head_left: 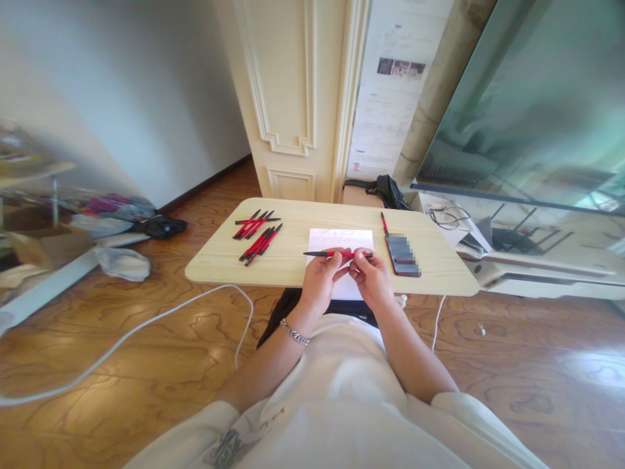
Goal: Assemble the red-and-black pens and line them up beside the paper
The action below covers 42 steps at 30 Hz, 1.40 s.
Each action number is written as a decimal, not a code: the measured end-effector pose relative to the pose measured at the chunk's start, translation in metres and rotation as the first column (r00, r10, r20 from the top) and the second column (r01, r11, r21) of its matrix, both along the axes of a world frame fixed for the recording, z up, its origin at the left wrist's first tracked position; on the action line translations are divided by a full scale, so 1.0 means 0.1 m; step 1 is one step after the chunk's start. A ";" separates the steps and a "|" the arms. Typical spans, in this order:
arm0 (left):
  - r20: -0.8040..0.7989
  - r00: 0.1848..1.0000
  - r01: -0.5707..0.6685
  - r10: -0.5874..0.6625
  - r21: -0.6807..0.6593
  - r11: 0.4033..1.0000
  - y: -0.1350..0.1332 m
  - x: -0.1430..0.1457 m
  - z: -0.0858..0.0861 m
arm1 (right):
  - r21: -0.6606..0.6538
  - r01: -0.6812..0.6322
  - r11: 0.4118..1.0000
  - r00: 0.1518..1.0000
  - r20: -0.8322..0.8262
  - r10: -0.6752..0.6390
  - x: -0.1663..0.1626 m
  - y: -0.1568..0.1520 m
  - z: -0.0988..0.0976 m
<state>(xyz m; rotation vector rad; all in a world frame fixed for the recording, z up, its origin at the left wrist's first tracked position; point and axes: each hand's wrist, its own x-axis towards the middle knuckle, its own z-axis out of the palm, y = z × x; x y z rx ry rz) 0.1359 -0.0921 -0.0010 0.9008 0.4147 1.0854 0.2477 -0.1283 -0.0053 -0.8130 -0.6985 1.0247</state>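
Together, the left hand [318,279] and right hand [374,277] pinched a slim red-and-black pen [346,255]. White rectangular paper [342,237] lay beneath.

Table [219,260]: we see smooth wood grain, faintly satin
Pen [322,253] above the table: smooth plastic, to our eyes
Sheet [339,238] on the table: matt paper
Bracelet [294,333] this side of the table: shiny metal links
Shirt [342,371] this side of the table: matt cloth
Floor [170,352] beneath the table: glossy grained wood
Screen [532,98] right of the table: glossy, reflective
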 end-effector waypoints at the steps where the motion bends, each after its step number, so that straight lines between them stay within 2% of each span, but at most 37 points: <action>1: -0.023 1.000 0.015 -0.015 0.010 1.000 -0.01 0.00 0.00 | 0.008 0.006 1.000 0.998 -0.066 -0.005 0.00 0.02 0.01; 7: -0.267 0.963 0.038 -0.031 0.021 0.999 -0.01 -0.04 -0.06 | 0.064 0.163 0.985 0.938 -0.320 -0.134 0.29 0.17 0.20; 12: -0.303 0.952 -0.041 0.039 0.000 0.999 0.04 -0.12 -0.09 | 0.160 0.157 0.975 0.898 -0.434 -0.073 0.63 0.21 0.27; 16: -0.283 0.957 -0.068 0.062 -0.013 0.998 0.08 -0.14 -0.10 | 0.132 0.051 0.990 0.902 -0.432 0.011 0.75 0.19 0.19; 19: -0.280 0.958 -0.061 0.058 -0.004 0.998 0.08 -0.14 -0.13 | 0.121 0.033 0.992 0.898 -0.440 0.023 0.75 0.17 0.15; 23: -0.296 0.953 -0.060 0.065 0.028 0.998 0.09 -0.14 -0.15 | 0.126 0.009 0.992 0.908 -0.418 0.045 0.74 0.16 0.20; 29: -0.368 0.929 -0.014 0.041 0.077 0.997 0.08 -0.15 -0.16 | 0.076 0.069 0.995 0.942 -0.332 -0.040 0.73 0.12 0.27; 35: -0.421 0.907 0.074 0.018 0.200 0.977 0.10 -0.16 -0.22 | 0.054 0.102 0.993 0.950 -0.303 -0.081 0.73 0.13 0.24; 39: -0.462 0.884 0.082 0.067 0.293 0.952 0.13 -0.20 -0.25 | 0.062 0.094 0.994 0.944 -0.322 -0.070 0.74 0.15 0.24; 42: -0.523 0.838 0.081 0.156 0.401 0.912 0.20 -0.27 -0.24 | 0.076 0.083 0.994 0.938 -0.343 -0.052 0.76 0.16 0.25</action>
